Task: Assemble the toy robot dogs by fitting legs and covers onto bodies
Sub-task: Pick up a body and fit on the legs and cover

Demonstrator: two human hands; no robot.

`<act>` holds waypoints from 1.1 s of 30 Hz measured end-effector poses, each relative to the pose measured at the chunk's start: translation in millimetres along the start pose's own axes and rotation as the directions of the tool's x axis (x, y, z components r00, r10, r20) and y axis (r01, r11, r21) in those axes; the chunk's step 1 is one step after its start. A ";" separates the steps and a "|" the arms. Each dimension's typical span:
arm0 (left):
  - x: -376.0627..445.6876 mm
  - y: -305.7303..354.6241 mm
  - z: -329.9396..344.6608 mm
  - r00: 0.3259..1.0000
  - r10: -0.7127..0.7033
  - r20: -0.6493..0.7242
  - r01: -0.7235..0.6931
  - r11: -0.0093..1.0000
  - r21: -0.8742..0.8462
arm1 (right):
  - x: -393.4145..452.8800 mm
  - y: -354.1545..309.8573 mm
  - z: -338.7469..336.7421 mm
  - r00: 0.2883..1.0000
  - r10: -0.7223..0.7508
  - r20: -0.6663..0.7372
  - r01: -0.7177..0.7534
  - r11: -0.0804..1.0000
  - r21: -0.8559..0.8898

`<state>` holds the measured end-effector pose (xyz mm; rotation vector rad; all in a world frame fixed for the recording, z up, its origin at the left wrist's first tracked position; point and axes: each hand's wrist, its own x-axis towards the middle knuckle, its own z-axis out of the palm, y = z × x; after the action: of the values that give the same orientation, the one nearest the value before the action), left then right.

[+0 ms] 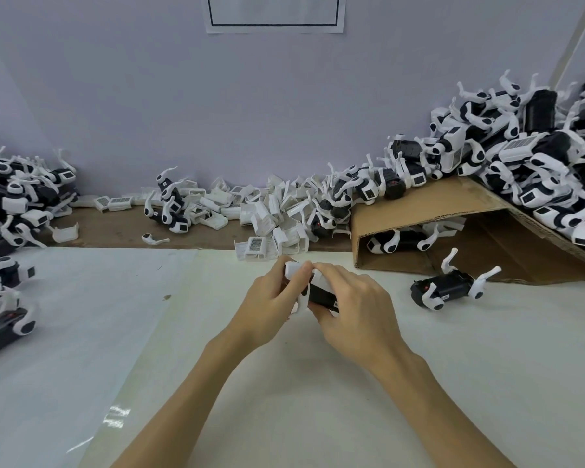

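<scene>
Already we grip the black body (321,295) in both hands (318,295), its long axis crosswise, white cover (296,270) pinched above it.

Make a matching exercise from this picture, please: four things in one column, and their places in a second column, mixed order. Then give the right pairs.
Things:
1. toy dog body
2. cardboard box
3. single loose leg
4. paper sheet

Places:
A. on the wall, top of the view
B. on the brown strip, left of centre
C. held between left hand and right hand
D. tipped on its side, right, under piled dogs

Pairs: 1-C, 2-D, 3-B, 4-A
</scene>
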<state>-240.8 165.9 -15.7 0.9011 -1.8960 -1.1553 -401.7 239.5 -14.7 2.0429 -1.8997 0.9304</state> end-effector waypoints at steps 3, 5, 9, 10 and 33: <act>0.6 1.1 -1.3 1.000 0.006 0.000 -0.006 1.000 0.026 | 0.4 2.1 -2.9 1.000 0.020 -0.014 -0.020 1.000 0.011; 1.2 2.3 -2.6 1.000 0.009 0.003 -0.009 0.999 0.031 | -0.4 1.3 -1.3 1.000 0.014 -0.001 -0.014 0.999 0.053; 1.9 2.4 -4.8 1.000 0.015 0.015 -0.015 0.999 0.029 | -0.1 -0.6 2.7 0.998 -0.027 0.050 0.022 0.995 0.095; 2.1 1.9 -4.9 1.000 0.011 0.020 -0.012 1.000 0.023 | 0.1 0.5 2.5 0.999 -0.036 0.037 0.033 0.996 0.079; 4.6 3.1 -15.0 0.999 0.009 0.051 -0.011 1.000 0.030 | 4.3 15.7 -1.7 0.977 0.050 0.208 -0.176 0.743 0.646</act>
<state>-230.9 157.1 -6.8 0.8853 -1.9611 -1.1568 -417.3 234.5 -15.1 2.4648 -1.9848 1.7164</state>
